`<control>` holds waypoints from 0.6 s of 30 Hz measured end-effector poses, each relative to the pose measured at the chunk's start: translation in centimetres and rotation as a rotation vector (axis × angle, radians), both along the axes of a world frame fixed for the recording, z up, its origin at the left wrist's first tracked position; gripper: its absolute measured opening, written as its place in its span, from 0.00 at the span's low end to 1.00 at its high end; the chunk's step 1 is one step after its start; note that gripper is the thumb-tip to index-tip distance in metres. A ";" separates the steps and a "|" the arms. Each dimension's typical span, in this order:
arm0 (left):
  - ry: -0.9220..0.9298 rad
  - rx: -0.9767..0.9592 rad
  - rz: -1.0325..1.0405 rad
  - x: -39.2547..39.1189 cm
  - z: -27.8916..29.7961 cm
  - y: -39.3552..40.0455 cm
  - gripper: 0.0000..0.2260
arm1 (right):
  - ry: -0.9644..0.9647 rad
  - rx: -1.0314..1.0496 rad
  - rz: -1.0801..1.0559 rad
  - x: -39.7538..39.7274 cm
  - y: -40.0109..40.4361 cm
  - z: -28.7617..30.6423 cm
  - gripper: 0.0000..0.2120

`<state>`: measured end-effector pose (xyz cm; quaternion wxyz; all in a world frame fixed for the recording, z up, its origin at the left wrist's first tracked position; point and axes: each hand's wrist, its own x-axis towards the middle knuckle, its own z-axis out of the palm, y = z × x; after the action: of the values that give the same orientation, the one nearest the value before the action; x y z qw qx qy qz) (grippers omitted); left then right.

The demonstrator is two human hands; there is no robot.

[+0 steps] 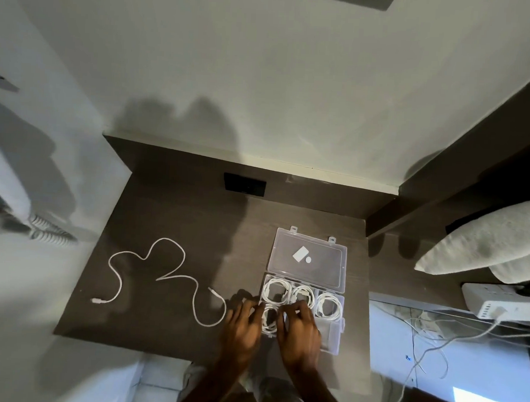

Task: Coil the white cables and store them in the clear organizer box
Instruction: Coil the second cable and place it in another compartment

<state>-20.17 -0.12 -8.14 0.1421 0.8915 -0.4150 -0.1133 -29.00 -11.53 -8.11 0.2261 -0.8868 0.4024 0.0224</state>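
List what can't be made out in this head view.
- Coil in the near-left compartment of the organizer box: mostly covered by the left hand and right hand.
- Near-middle compartment: hidden under the right hand.
- Loose cable plug type: too small.
- Lid stickers: print unreadable.

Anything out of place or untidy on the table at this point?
Yes: one long white cable lies uncoiled in loose loops on the dark wooden table, left of the clear plastic organizer box, whose back compartments already hold coils. Nothing looks damaged or spilled.
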 end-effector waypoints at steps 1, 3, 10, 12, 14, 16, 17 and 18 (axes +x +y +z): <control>0.035 -0.061 0.010 0.2 0.1 0.6 0.10 | -0.033 0.026 -0.012 0.3 0.3 0.4 0.06; 0.099 -0.163 0.041 1.1 0.6 2.1 0.10 | -0.101 0.118 0.015 1.2 1.5 1.1 0.08; 0.209 -0.243 0.327 7.0 4.5 8.0 0.28 | 0.127 0.301 -0.011 7.7 8.1 0.0 0.18; 0.264 -0.275 0.404 8.9 5.1 9.9 0.17 | 0.118 0.236 0.012 9.3 9.3 -0.2 0.17; 0.276 -0.300 0.428 10.5 5.3 11.3 0.09 | 0.158 0.232 -0.010 10.8 9.7 -0.4 0.15; 0.294 -0.306 0.424 11.8 5.7 11.8 0.11 | 0.230 0.207 -0.019 11.8 9.5 -0.3 0.13; 0.308 -0.308 0.393 12.5 5.9 12.0 0.12 | 0.232 0.180 0.011 12.2 9.4 0.0 0.13; 0.325 -0.299 0.341 13.3 6.1 12.1 0.15 | 0.173 0.160 0.059 12.5 9.1 0.6 0.13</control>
<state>-6.89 11.94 -2.00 0.3538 0.8878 -0.2428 -0.1665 -16.55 -2.44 -7.50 0.2598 -0.8723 0.3908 0.1374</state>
